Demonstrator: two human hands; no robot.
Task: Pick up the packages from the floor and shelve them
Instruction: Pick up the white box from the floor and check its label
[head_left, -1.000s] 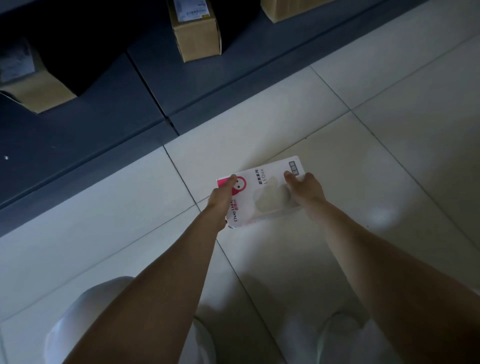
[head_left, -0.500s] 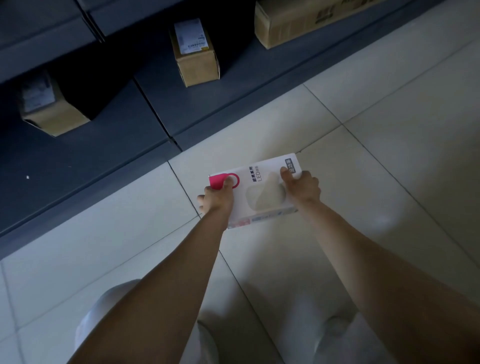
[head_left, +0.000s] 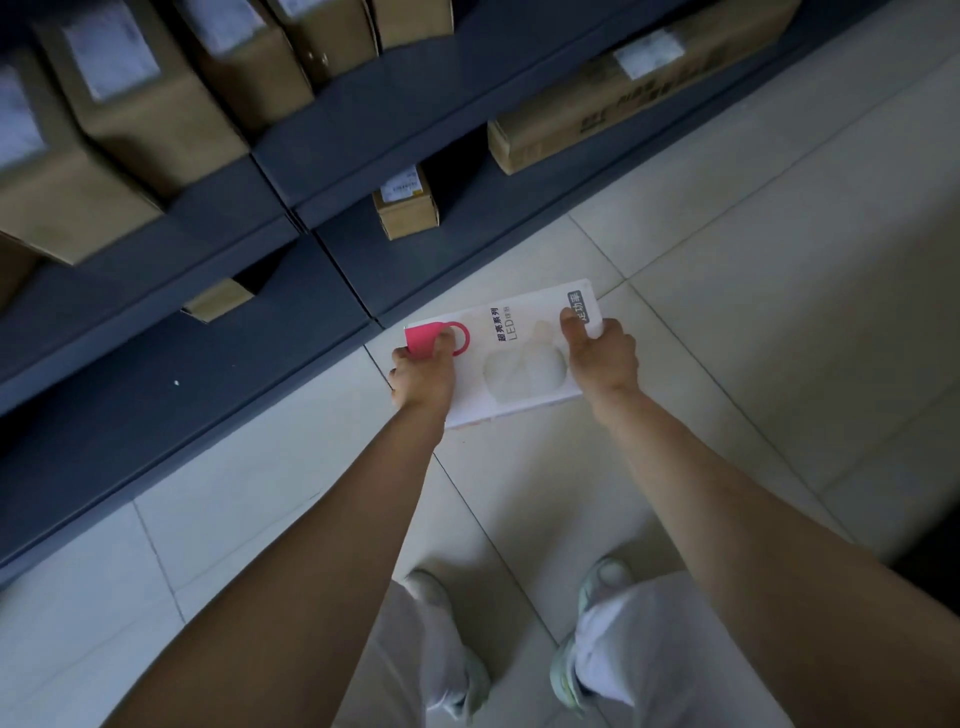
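The white package (head_left: 519, 353) reads "超亮系列" above "LED", with a dark tag of characters at its corner that stays partly covered. Labels on the cardboard boxes (head_left: 405, 202) are too blurred to read.

Pale tiled floor (head_left: 753, 322) with thin grout lines. Two feet in light shoes (head_left: 587, 670) planted on tiles near lower edge.

Dark grey shelving (head_left: 363, 119) along floor's upper-left side, two tiers visible. Bottom tier: small brown carton (head_left: 406, 208) with white label, upright near front edge; long flat carton (head_left: 634, 88) to the right, label on top; corner of another carton (head_left: 218, 300) to the left, mostly hidden under upper tier. Upper tier: row of larger brown cartons (head_left: 140, 93), white labels, packed side by side, blurred.
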